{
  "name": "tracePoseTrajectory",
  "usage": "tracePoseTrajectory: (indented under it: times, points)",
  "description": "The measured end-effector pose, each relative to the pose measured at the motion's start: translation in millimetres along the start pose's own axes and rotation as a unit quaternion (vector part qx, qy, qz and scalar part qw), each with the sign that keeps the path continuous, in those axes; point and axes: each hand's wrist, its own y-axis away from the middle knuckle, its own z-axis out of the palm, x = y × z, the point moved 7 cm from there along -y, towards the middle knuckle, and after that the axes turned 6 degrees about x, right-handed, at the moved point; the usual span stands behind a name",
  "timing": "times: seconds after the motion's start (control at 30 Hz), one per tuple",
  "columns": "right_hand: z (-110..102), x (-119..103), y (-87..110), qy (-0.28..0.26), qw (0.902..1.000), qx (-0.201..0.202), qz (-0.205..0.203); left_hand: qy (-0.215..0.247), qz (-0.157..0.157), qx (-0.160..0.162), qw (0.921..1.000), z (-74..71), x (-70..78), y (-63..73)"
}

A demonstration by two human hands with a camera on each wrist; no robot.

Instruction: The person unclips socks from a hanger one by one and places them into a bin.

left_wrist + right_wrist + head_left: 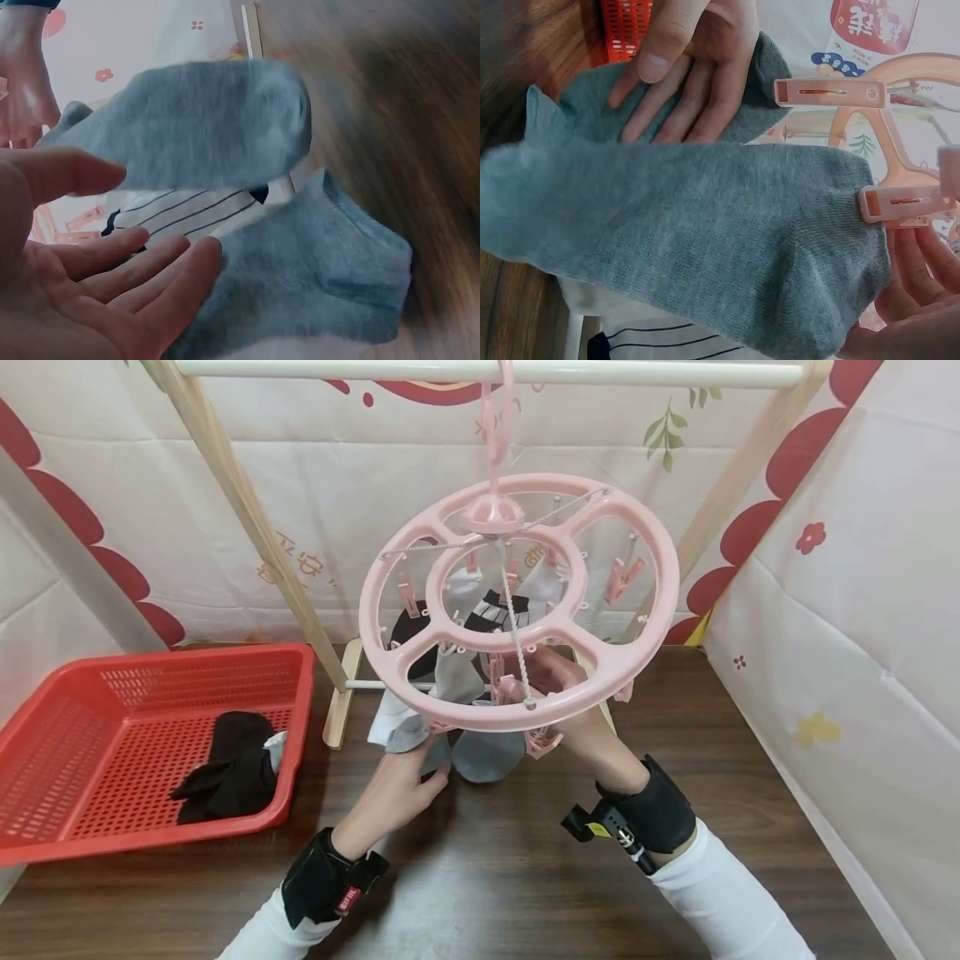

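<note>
A grey ankle sock (705, 217) hangs from a pink clip (907, 204) of the round pink hanger (637, 677). My right hand (911, 300) is beside that clip, its fingers just under it and its thumb tip at the sock's edge; in the head view the hand (566, 697) is partly behind the hanger's rim. My left hand (112, 277) has its fingers spread loosely, palm toward the hanging socks, between this grey sock (210, 127) and another grey sock (322, 277). In the right wrist view, the left fingers (679, 97) lie against the second sock, which hangs from a neighbouring clip (829, 92).
A red basket (97, 839) with black socks (232, 768) is at the left. The hanger hooks over a white rod (637, 372) on a wooden frame (255, 518). Striped (187, 214) and white socks (386, 714) hang there too. Printed cloth (840, 610) encloses the table (480, 877).
</note>
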Motion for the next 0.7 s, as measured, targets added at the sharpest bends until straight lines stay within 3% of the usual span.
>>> tracePoseTrajectory:
  times: [0.2, 0.37, 0.47, 0.6, 0.7]
  points:
    - [-1.3, -1.8, -3.7, -0.022, 0.9997, 0.007, -0.012, 0.01, -0.012, -0.03, 0.9994, 11.3, 3.7, -9.5]
    - [-2.9, 0.1, -3.2, -0.042, 0.9989, 0.014, -0.017, 0.03, -0.076, -0.094, 0.9922, 27.6, 3.9, -12.4]
    - [-4.6, 1.4, -2.8, -0.038, 0.999, 0.016, -0.017, 0.044, -0.103, -0.112, 0.9874, 32.9, 5.3, -12.1]
    - [-7.6, 0.7, -3.1, -0.009, 0.9996, 0.01, -0.024, 0.037, -0.075, -0.084, 0.9929, 31.4, 11.5, -12.7]
    - [-6.6, 0.2, -4.7, -0.011, 0.9992, -0.033, -0.018, 0.019, -0.045, -0.065, 0.9967, 29.7, 14.4, -12.1]
